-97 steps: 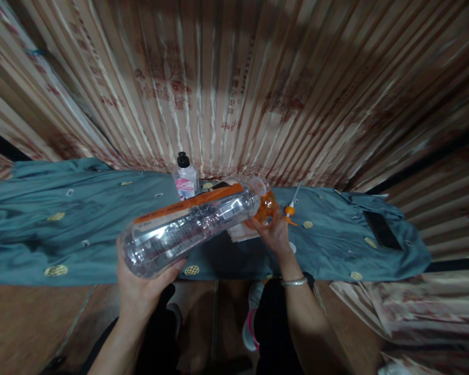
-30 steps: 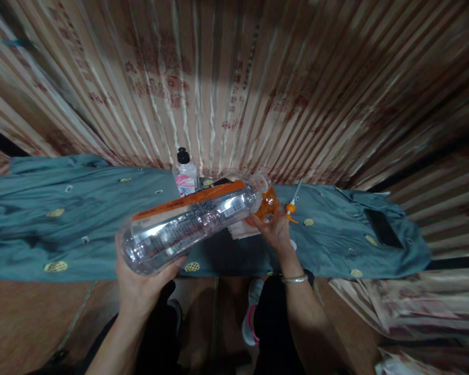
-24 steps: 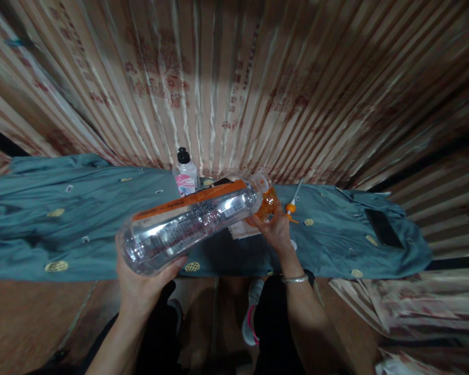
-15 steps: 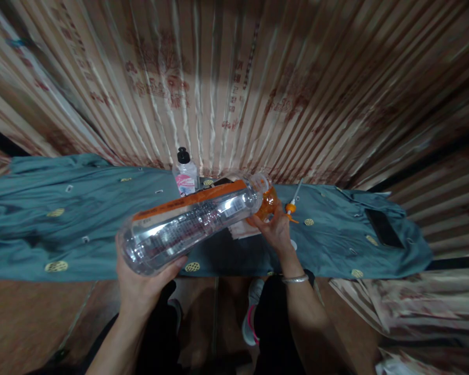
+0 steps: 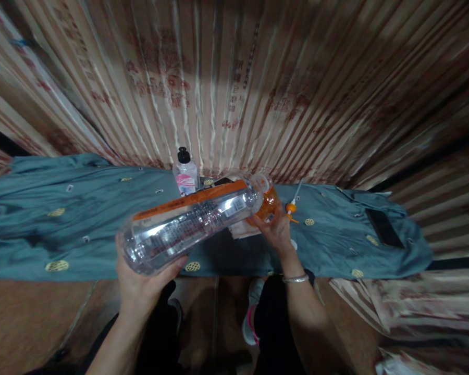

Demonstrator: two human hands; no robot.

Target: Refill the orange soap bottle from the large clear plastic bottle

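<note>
My left hand [image 5: 144, 284] is wrapped round the base of a large clear plastic bottle [image 5: 187, 224] with an orange-edged label. The bottle is tilted, its mouth towards the right and higher than its base. In my right hand [image 5: 275, 229] is a small orange bottle [image 5: 268, 205], held close under the clear bottle's neck. Whether the two bottles touch I cannot tell, and the orange one's opening is partly hidden. An orange pump top [image 5: 291, 208] with a pale tube lies just right of my right hand.
A clear bottle with a black cap [image 5: 184, 169] stands at the back, left of centre. Behind the held bottle lies a partly hidden white sheet [image 5: 246, 229]. A dark phone [image 5: 383, 228] rests on the right of the green cloth [image 5: 101, 224]. A pleated curtain [image 5: 219, 78] hangs behind.
</note>
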